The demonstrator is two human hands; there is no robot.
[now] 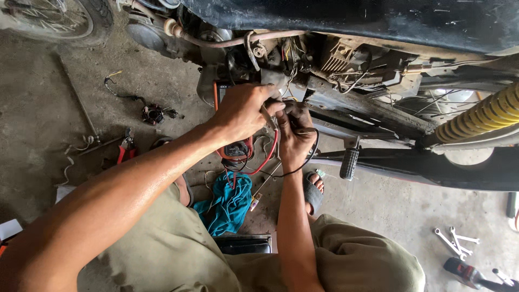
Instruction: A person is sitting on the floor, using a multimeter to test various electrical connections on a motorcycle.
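My left hand [244, 111] is closed around a thin probe with a red lead [268, 158], pressed against the wiring under a motorcycle [346, 70]. Right beside it, my right hand [294, 132] pinches a probe with a black lead [308, 159] at the same spot. Both leads run down to an orange and black multimeter [236, 150] that stands partly hidden behind my left hand. The two hands touch each other. The exact wire they contact is hidden by the fingers.
A teal rag [230, 203] lies on the concrete floor between my knees. Red-handled pliers [126, 148] and a small wired coil part [153, 113] lie to the left. Several spanners [456, 241] lie at the lower right. A yellow shock spring [484, 116] and a footpeg [349, 162] stick out on the right.
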